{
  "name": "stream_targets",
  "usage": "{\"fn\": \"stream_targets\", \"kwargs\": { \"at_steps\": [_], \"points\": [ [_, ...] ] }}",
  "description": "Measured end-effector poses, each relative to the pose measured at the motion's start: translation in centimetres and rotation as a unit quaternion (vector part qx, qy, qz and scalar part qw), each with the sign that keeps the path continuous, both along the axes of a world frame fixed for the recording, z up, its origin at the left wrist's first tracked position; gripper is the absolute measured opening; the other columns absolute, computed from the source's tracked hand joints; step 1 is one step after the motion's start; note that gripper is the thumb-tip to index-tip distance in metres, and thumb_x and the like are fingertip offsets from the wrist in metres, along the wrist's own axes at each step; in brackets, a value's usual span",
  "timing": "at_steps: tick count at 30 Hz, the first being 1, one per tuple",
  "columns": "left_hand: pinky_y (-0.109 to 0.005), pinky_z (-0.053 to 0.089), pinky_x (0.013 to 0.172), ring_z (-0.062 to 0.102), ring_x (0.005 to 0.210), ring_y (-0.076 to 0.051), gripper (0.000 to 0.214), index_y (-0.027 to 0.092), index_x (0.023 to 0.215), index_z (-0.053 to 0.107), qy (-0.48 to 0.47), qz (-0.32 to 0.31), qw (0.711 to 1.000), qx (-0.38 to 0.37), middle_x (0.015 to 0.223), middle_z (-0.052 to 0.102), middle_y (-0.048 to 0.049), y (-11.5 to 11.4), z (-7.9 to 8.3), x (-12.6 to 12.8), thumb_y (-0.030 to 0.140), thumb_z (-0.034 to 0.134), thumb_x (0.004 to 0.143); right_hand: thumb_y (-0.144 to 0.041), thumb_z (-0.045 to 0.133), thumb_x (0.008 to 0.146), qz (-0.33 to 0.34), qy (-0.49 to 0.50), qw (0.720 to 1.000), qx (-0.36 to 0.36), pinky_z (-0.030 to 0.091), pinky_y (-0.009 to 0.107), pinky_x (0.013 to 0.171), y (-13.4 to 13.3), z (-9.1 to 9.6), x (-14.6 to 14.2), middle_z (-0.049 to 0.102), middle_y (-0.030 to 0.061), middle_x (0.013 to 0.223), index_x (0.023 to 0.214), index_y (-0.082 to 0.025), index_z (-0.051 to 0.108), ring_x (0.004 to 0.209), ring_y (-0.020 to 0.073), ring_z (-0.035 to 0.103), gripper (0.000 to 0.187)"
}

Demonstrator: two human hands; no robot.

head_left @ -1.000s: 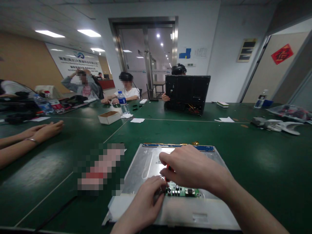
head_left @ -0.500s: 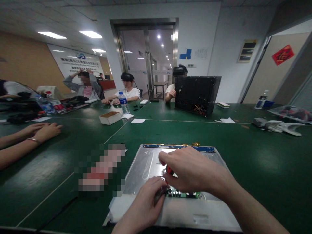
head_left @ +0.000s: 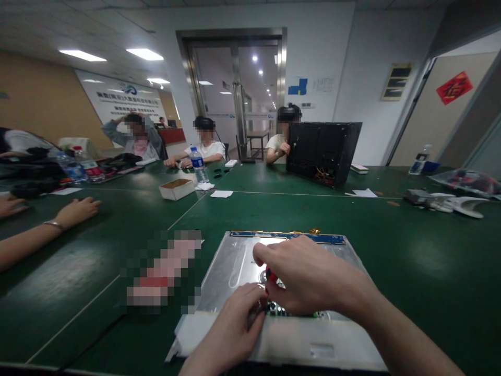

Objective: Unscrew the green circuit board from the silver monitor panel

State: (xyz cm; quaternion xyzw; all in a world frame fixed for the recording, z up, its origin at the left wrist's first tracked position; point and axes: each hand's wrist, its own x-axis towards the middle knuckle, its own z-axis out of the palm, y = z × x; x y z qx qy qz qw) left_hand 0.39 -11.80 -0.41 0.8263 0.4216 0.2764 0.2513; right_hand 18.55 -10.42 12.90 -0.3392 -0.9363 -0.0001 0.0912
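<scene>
A flat metal-backed display panel (head_left: pixel 219 271) lies in front of me, with a blue circuit strip (head_left: pixel 329 239) along its far edge. Over its middle, my right hand (head_left: pixel 301 271) is closed around a red-and-black screwdriver (head_left: pixel 270 273); most of the tool is hidden by the fingers. My left hand (head_left: pixel 240 318) rests on the panel just left of it, thumb and fingers curled together near the tool's lower end. What they pinch is mostly covered. A green circuit board (head_left: pixel 279 310) shows partly beneath my right hand.
Left of the panel lies a pixelated pinkish object (head_left: pixel 168 266). Beyond stand an open white box (head_left: pixel 177 189), a water bottle (head_left: pixel 198 163) and a black computer case (head_left: pixel 324 154) held by a person. Another person's hand (head_left: pixel 78 210) rests at left. White-and-grey parts (head_left: pixel 442 201) lie right.
My right hand has turned slightly around the screwdriver, while my left hand stays nearly still. Across the table, the computer case has shifted right. The neighbour's hands at left have moved apart.
</scene>
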Motion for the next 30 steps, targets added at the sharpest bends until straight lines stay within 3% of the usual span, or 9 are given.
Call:
{"fn": "stream_targets", "kwargs": {
  "at_steps": [6, 10, 13, 19, 25, 30],
  "points": [
    [-0.031, 0.045, 0.079, 0.055, 0.084, -0.020, 0.017, 0.019, 0.082, 0.059, 0.014, 0.014, 1.000, -0.005, 0.085, 0.062, -0.0043, -0.07, -0.13, -0.06, 0.009, 0.047, 0.074, -0.043, 0.052, 0.085, -0.026, -0.014, 1.000, -0.004, 0.025, 0.028, 0.049, 0.38, -0.24, -0.14, 0.069, 0.0037, 0.078, 0.096, -0.019, 0.055, 0.066, 0.0191, 0.062, 0.026],
    [-0.032, 0.045, 0.078, 0.055, 0.086, -0.020, 0.020, 0.019, 0.087, 0.058, 0.013, 0.002, 1.000, -0.018, 0.089, 0.062, -0.0046, -0.03, 0.12, -0.03, 0.008, 0.047, 0.073, -0.032, 0.051, 0.083, -0.032, -0.016, 0.999, 0.006, 0.025, 0.028, 0.049, 0.36, -0.16, -0.15, 0.069, 0.0038, 0.080, 0.095, -0.019, 0.055, 0.065, 0.0187, 0.062, 0.018],
    [-0.032, 0.045, 0.079, 0.056, 0.087, -0.021, 0.020, 0.018, 0.088, 0.059, 0.001, 0.000, 1.000, -0.014, 0.089, 0.063, -0.0054, -0.05, 0.13, -0.02, 0.009, 0.048, 0.073, -0.024, 0.051, 0.079, -0.011, -0.012, 1.000, -0.003, 0.026, 0.028, 0.048, 0.11, 0.11, -0.05, 0.069, 0.0047, 0.085, 0.099, -0.017, 0.052, 0.068, 0.0187, 0.062, 0.022],
    [-0.032, 0.045, 0.079, 0.056, 0.085, -0.021, 0.016, 0.019, 0.080, 0.059, 0.005, 0.018, 1.000, -0.007, 0.087, 0.063, -0.0047, -0.17, -0.22, -0.04, 0.009, 0.048, 0.075, -0.042, 0.052, 0.084, -0.016, -0.017, 1.000, -0.004, 0.029, 0.028, 0.050, 0.19, 0.01, -0.07, 0.068, 0.0046, 0.080, 0.097, -0.018, 0.054, 0.068, 0.0206, 0.062, 0.028],
    [-0.032, 0.044, 0.082, 0.056, 0.090, -0.021, 0.023, 0.018, 0.089, 0.057, 0.007, -0.006, 1.000, -0.021, 0.094, 0.062, -0.0050, -0.10, 0.22, 0.02, 0.006, 0.047, 0.073, -0.024, 0.050, 0.080, -0.009, -0.020, 1.000, 0.002, 0.025, 0.028, 0.048, 0.09, -0.01, -0.11, 0.068, 0.0048, 0.081, 0.097, -0.017, 0.053, 0.064, 0.0173, 0.060, 0.019],
    [-0.032, 0.044, 0.079, 0.056, 0.085, -0.021, 0.017, 0.019, 0.084, 0.058, 0.009, 0.013, 1.000, -0.008, 0.088, 0.062, -0.0046, -0.09, 0.09, -0.04, 0.008, 0.048, 0.075, -0.041, 0.053, 0.083, -0.009, -0.014, 1.000, -0.017, 0.028, 0.028, 0.050, 0.08, 0.06, -0.15, 0.068, 0.0046, 0.080, 0.097, -0.018, 0.054, 0.067, 0.0191, 0.061, 0.027]
  ]
}}
